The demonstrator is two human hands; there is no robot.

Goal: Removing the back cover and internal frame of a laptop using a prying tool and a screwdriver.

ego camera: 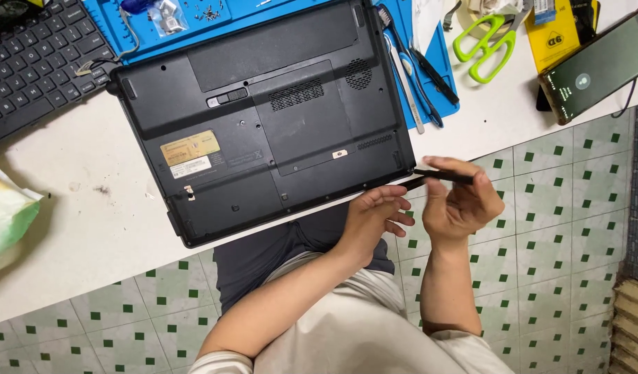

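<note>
A black laptop (263, 118) lies bottom-up on the white table (90, 228), partly over a blue mat (430, 76), its near right corner at the table edge. The left hand (374, 221) rests there with fingers loosely curled, holding nothing. Just right, the right hand (461, 201) pinches a thin black tool (440, 176), its tip at that corner.

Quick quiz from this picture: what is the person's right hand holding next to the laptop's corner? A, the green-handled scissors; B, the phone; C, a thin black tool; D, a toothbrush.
C: the right hand pinches a thin black tool whose tip sits at the corner of the upturned black laptop, while the green scissors and the phone lie untouched on the table.
</note>
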